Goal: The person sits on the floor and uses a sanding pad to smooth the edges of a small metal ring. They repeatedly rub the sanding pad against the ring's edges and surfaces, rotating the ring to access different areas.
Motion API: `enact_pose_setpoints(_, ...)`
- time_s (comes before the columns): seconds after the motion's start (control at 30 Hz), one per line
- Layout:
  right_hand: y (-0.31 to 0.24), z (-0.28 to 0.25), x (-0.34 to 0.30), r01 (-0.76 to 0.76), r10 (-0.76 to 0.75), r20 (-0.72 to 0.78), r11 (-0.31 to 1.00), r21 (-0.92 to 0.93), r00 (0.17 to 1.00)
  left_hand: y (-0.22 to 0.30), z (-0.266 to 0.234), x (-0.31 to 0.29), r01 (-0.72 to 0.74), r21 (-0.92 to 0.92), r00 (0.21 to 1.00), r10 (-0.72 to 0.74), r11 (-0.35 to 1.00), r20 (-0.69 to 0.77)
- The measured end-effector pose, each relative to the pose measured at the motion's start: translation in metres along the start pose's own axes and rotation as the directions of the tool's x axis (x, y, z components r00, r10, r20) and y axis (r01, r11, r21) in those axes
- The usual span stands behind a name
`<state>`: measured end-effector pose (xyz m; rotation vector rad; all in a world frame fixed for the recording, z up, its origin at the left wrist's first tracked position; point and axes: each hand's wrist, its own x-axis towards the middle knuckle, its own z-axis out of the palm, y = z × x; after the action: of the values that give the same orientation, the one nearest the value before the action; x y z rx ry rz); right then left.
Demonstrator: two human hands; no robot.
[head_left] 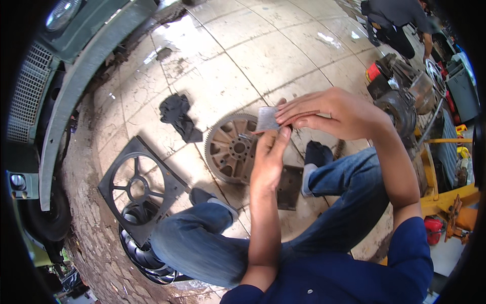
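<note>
In front of my knees, my left hand (272,147) is closed on a flat grey rectangular piece (267,119) with a rough-looking face and a reddish-brown edge, its thumb on top. My right hand (324,112) reaches over from the right, its fingertips at the grey piece's right side. A thin brown ridged strip (305,116) shows between its fingers and thumb; I cannot tell whether strip and piece are joined. Below both hands, a toothed flywheel (221,161) lies on the tiles. A dark flat plate (289,188) lies beside it, near my feet.
A black cloth (178,115) lies left of the flywheel. A black fan shroud (152,164) rests over a fan (144,256). A vehicle's bumper (76,96) curves along the left. At right are a greasy engine part (400,109), a yellow frame (430,180) and another person (400,20).
</note>
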<state>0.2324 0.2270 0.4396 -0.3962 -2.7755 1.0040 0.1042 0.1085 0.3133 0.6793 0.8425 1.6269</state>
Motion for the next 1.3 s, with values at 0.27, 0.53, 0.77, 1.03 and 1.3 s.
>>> enact_pose_setpoints(0.27, -0.002, 0.001, 0.001, 0.01, -0.01, -0.027, 1.0, -0.023, 1.0, -0.007, -0.005, 0.002, -0.107, -0.015, 0.992, 0.107, 0.994, 0.065)
enact_pose_setpoints(0.53, -0.01, 0.001, 0.002, 0.008, -0.007, -0.015, 0.999, 0.034, 1.0, -0.005, -0.008, -0.004, -0.042, -0.123, 0.998, 0.046, 0.992, 0.03)
enact_pose_setpoints(0.77, -0.001, 0.003, 0.003, 0.016, -0.016, -0.007, 1.0, -0.014, 1.0, -0.002, -0.005, -0.001, -0.001, -0.111, 1.0, 0.003, 0.994, 0.023)
enact_pose_setpoints(1.03, 0.004, 0.011, 0.005, 0.057, -0.061, -0.089, 0.997, -0.053, 0.994, 0.001, 0.001, 0.003, -0.086, -0.12, 0.991, 0.098, 0.989, 0.095)
enact_pose_setpoints(1.3, -0.006, 0.012, 0.01, -0.008, 0.006, -0.048, 0.999, -0.042, 0.999, -0.003, -0.008, 0.001, -0.148, -0.132, 0.988, 0.151, 0.98, 0.019)
